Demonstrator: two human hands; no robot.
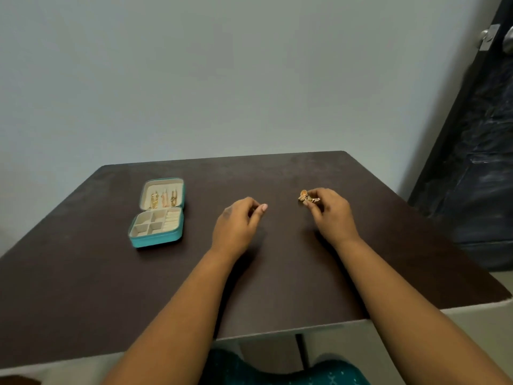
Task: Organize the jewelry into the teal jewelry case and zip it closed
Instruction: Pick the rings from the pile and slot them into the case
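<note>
Right hand (330, 215): pinching a small cluster of gold jewelry (306, 198) at the fingertips. Left hand (238, 223): loosely curled, holding nothing, low over the dark table (277, 273). Teal jewelry case (157, 213): lying unzipped, lid back, well left of both hands, gold pieces in the lid.

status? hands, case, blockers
Right hand pinching gold jewelry; left hand loosely curled, holding nothing. Teal jewelry case open, left of hands. Path clear.
</note>
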